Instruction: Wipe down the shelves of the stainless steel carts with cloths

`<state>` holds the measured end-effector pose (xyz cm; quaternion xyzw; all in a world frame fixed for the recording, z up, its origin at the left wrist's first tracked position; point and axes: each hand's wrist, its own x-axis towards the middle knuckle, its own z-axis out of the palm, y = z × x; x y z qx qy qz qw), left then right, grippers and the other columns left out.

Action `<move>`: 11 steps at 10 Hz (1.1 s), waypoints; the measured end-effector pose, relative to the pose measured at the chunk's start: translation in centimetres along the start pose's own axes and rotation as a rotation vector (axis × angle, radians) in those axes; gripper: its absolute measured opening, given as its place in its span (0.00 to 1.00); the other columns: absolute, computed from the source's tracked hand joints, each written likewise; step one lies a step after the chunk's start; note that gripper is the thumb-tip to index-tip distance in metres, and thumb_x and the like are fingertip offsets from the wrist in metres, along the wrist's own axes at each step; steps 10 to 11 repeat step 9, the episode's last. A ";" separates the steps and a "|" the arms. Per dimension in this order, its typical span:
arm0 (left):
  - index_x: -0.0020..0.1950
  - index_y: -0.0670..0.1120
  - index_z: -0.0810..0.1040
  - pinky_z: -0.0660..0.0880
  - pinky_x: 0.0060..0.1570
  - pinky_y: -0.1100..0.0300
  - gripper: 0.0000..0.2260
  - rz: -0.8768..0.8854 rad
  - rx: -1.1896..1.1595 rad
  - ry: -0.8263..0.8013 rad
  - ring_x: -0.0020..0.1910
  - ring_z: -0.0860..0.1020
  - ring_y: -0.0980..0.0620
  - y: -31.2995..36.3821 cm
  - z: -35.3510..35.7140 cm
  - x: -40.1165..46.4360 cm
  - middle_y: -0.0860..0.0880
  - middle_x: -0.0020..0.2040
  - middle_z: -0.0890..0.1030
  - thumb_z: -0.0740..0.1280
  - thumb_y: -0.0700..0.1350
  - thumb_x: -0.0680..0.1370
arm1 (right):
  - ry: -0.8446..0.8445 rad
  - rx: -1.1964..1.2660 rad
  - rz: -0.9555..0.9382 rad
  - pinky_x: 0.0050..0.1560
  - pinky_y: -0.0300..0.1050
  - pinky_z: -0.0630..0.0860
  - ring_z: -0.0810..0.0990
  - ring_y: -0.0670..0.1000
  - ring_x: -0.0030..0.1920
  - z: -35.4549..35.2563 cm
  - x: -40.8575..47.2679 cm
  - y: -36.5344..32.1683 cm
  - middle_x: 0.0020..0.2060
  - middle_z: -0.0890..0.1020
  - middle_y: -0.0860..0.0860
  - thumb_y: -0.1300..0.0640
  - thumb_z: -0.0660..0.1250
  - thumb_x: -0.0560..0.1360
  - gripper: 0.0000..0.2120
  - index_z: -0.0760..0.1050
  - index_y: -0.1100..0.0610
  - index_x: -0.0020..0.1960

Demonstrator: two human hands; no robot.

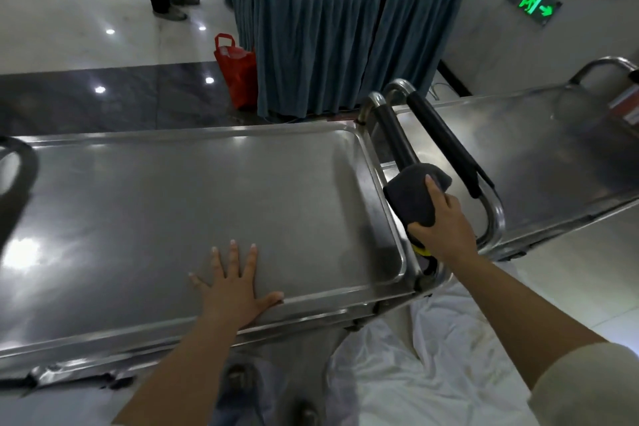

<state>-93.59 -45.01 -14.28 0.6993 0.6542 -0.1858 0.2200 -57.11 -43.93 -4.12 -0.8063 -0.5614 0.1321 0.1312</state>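
Bracing the near stainless steel cart's flat top shelf, the left hand is lying flat, fingers spread. Beyond it, the right hand is gripping a dark grey cloth around the black-sleeved handle; keeping the cloth wrapped and sliding lengthwise should clean evenly.

Steel cart top shelf, left hand flat on it, apparently otherwise bare

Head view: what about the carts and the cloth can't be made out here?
- Lower shelves: hidden under the near cart's top shelf.
- Handle under the dark cloth: covered by cloth and right hand.
- Second cart: cut off by the right edge.
- Left hand hides the shelf beneath it.
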 end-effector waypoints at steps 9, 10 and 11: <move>0.68 0.46 0.70 0.69 0.66 0.45 0.27 0.042 -0.080 0.156 0.66 0.71 0.41 5.0 -4.1 -0.4 0.41 0.69 0.72 0.56 0.63 0.79 | 0.012 -0.257 -0.142 0.72 0.58 0.57 0.58 0.61 0.73 -4.1 1.5 0.6 0.74 0.60 0.59 0.48 0.64 0.75 0.32 0.57 0.52 0.75; 0.68 0.46 0.70 0.69 0.66 0.45 0.27 0.042 -0.080 0.156 0.66 0.71 0.41 5.0 -4.1 -0.4 0.41 0.69 0.72 0.56 0.63 0.79 | 0.012 -0.257 -0.142 0.72 0.58 0.57 0.58 0.61 0.73 -4.1 1.5 0.6 0.74 0.60 0.59 0.48 0.64 0.75 0.32 0.57 0.52 0.75; 0.68 0.46 0.70 0.69 0.66 0.45 0.27 0.042 -0.080 0.156 0.66 0.71 0.41 5.0 -4.1 -0.4 0.41 0.69 0.72 0.56 0.63 0.79 | 0.012 -0.257 -0.142 0.72 0.58 0.57 0.58 0.61 0.73 -4.1 1.5 0.6 0.74 0.60 0.59 0.48 0.64 0.75 0.32 0.57 0.52 0.75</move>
